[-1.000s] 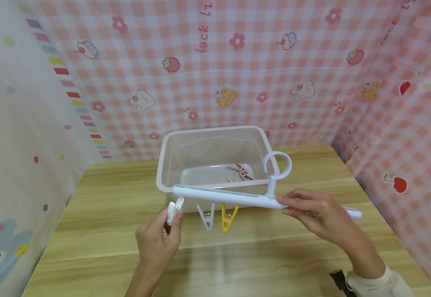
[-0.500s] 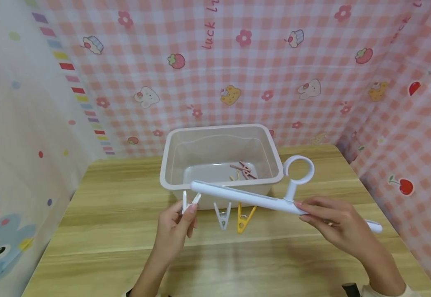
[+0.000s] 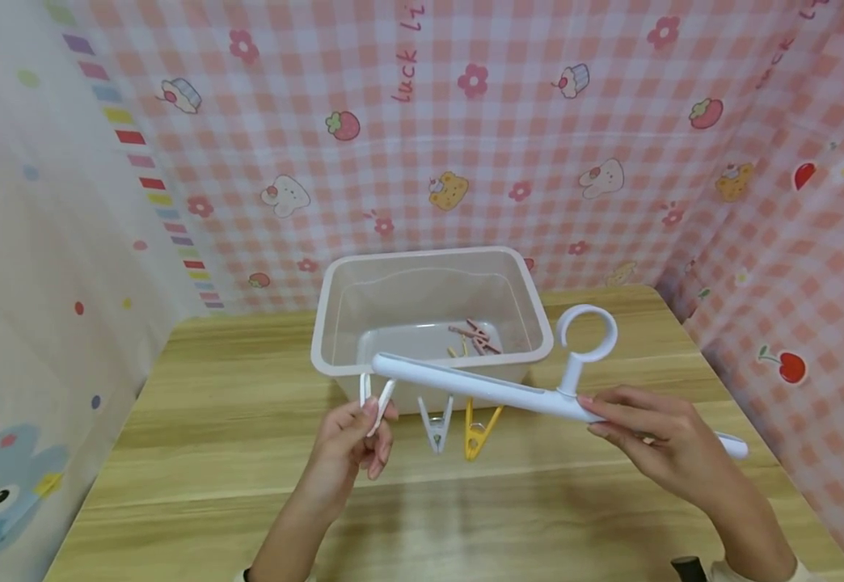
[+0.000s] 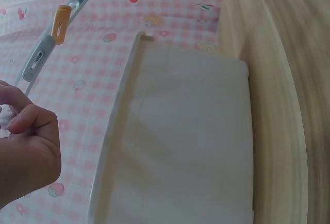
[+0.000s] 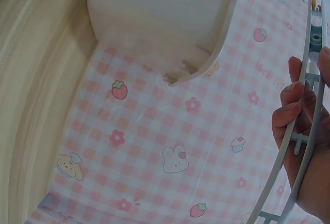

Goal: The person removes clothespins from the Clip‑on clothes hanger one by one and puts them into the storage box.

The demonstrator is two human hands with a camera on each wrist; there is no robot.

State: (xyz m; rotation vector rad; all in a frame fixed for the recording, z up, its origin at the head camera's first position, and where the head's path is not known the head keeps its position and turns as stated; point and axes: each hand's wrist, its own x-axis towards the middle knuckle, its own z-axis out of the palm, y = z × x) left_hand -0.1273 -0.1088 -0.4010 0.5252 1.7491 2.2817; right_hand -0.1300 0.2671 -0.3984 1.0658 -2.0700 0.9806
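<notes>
My right hand (image 3: 658,432) grips a white plastic clip hanger (image 3: 466,385) near its ring hook (image 3: 588,333), holding it in front of the bin. A grey clip (image 3: 436,422) and a yellow clip (image 3: 477,432) hang from the bar. At the bar's left end, my left hand (image 3: 345,444) pinches a white clip (image 3: 384,408), its two legs pointing up right at the bar. In the left wrist view the clip is mostly hidden behind the curled fingers (image 4: 33,118). The right wrist view shows the bar's slotted underside with fingers around it.
Behind the hanger stands a beige plastic bin (image 3: 323,323) on the wooden table (image 3: 233,388). Several pink clips (image 3: 476,333) and a small yellow piece (image 3: 458,349) lie inside it. Patterned cloth (image 3: 393,162) hangs behind and at both sides.
The hanger has shifted right and tilted more. My left hand has moved right with the white clip, turning it legs up beneath the bar's left end; its fingers have shifted on the clip.
</notes>
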